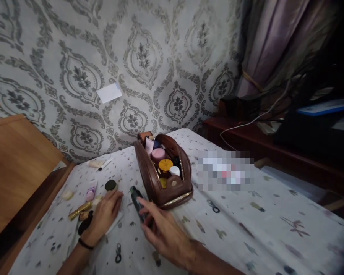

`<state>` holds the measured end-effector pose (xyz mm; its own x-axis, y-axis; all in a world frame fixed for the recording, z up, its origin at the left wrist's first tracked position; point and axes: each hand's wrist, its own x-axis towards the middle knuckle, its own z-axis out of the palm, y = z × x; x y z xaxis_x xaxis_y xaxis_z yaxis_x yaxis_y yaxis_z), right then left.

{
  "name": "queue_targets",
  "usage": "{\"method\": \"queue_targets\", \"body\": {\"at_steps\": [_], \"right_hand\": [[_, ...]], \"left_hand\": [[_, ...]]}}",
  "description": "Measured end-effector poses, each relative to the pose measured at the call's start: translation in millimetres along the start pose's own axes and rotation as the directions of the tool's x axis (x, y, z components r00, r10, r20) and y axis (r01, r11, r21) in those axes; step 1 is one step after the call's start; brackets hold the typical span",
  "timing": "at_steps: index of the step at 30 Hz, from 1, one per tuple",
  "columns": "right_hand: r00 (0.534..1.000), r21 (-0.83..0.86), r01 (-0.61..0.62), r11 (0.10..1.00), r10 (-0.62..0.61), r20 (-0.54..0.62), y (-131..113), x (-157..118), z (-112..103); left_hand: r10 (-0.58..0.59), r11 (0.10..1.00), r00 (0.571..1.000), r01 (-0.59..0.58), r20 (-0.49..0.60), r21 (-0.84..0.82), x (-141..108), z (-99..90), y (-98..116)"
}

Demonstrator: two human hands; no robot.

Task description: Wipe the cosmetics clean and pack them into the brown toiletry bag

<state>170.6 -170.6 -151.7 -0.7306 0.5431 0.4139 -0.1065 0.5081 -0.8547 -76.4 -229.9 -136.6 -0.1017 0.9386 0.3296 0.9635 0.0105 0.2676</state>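
My right hand [167, 233] is closed around the lower part of a dark green bottle [137, 196], which leans in front of the bag. My left hand [106, 212] hovers or rests over small cosmetics, its fingers loosely stretched and their tips partly hidden. Just beyond it sits a dark round jar [111, 185]. A purple-and-white tube [91, 190], a gold tube [79, 211] and a black round item [85, 224] lie to its left. The brown toiletry bag [145, 168] stands unzipped, holding an amber jar with a gold lid [165, 165], a pink-lidded jar [158, 154] and a white cap [174, 170].
A patterned sheet [232, 229] covers the surface. A cream tube [96, 164] lies near the wall, with a pale round item [67, 195] at left. A wooden board [20, 164] borders the left; a dark red shelf [246, 141] with a white cable [255, 120] borders the right.
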Motion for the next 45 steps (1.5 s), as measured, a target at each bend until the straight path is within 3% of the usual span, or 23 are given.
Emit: {"method": "queue_targets", "body": {"at_steps": [4,8,11,17,21,26,29,32,36,39,42,45], "right_hand": [[0.995,-0.067,0.062,0.996,-0.056,0.082,4,0,12],[0.99,-0.104,0.094,0.99,-0.082,0.113,2,2,17],[0.988,-0.097,0.107,0.99,-0.094,0.126,-5,4,15],[0.991,-0.09,0.093,0.992,-0.084,0.102,-15,15,18],[0.995,-0.086,0.098,0.991,-0.095,0.042,-11,20,26],[0.995,-0.092,0.095,0.991,-0.096,-0.007,-5,18,32],[0.994,-0.085,0.09,0.992,-0.094,-0.048,-5,15,32],[0.99,-0.072,0.091,0.993,-0.098,-0.098,-4,13,33],[0.974,-0.083,0.134,0.988,-0.146,-0.175,1,10,34],[0.975,-0.101,0.06,0.993,-0.08,-0.208,4,8,32],[0.987,-0.013,-0.098,0.995,0.096,-0.128,4,7,29],[0.968,0.19,-0.252,0.949,0.251,0.032,2,10,27]], "left_hand": [[0.003,1.0,1.0,-0.003,0.02,0.008,-16,3.8,3],[-0.009,0.997,1.0,0.01,0.011,-0.074,-14,1.0,4],[-0.075,0.978,0.996,0.065,-0.04,-0.2,-5,-5.0,-11],[-0.231,0.949,0.963,0.193,-0.135,-0.249,19,-23.9,-42],[-0.222,0.936,0.974,0.2,-0.047,-0.291,26,-18.4,-18],[-0.235,0.924,0.969,0.247,0.075,-0.291,32,13.6,22],[-0.275,0.89,0.95,0.31,0.147,-0.335,41,28.1,25],[-0.282,0.83,0.936,0.348,0.211,-0.435,45,31.1,19],[-0.287,0.718,0.921,0.388,0.262,-0.578,35,18.8,15],[-0.303,0.667,0.924,0.382,0.235,-0.64,21,1.2,22],[-0.273,0.654,0.952,0.29,0.14,-0.699,7,-19.0,38],[-0.24,0.728,0.966,0.243,0.093,-0.641,-5,-34.7,48]]}}
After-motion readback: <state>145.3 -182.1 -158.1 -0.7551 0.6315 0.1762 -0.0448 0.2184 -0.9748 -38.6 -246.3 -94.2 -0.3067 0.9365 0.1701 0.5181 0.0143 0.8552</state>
